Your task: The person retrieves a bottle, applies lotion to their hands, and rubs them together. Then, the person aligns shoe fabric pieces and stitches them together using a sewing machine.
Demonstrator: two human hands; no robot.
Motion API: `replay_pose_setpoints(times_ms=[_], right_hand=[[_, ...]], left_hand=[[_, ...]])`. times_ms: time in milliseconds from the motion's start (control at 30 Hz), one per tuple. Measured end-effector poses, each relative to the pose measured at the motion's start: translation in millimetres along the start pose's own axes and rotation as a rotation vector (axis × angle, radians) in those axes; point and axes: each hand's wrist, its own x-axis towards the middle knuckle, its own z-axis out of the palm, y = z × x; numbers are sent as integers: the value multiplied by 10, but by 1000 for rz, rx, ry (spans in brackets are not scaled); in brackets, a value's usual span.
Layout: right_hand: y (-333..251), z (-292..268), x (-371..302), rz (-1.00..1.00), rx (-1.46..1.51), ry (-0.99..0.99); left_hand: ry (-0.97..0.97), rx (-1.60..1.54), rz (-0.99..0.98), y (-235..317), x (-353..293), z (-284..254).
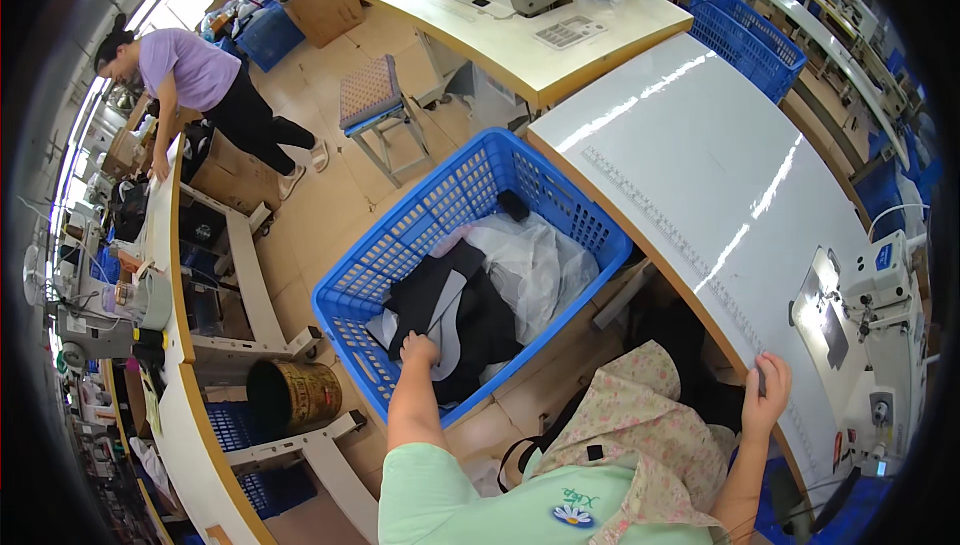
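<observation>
Black fabric pieces (470, 320) lie heaped in near half of blue plastic basket (420, 215) on floor, left of person's seat. Pile's long axis runs from near-left corner toward far-right, clear plastic bag (535, 265) just beyond it. Left hand (418, 348) reaches down into basket, fingers curled onto near edge of black cloth and pale panel; firm pinch or mere touch, cannot tell. Right hand (766, 385) well apart, clasping near edge of white sewing table (700, 145). Left hand clearly nearer.
</observation>
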Motion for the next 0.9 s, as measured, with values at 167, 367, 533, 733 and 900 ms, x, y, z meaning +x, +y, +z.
replay_pose_setpoints(times_ms=[167, 367, 533, 733, 900], right_hand=[[2, 18, 2, -17, -26, 18], [-43, -2, 35, -56, -54, 15], [-108, -20, 67, -46, -33, 61], [-88, -88, 66, -31, -23, 76], [-35, -192, -19, 38, 84, 49]], left_hand=[[256, -77, 25, -198, 169, -111], [863, -371, 257, -395, 150, -480], [799, -909, 368, -359, -161, -1150], [1113, -481, 611, 14, -1204, -2217], [1610, -601, 837, 904, -2336, -2762]])
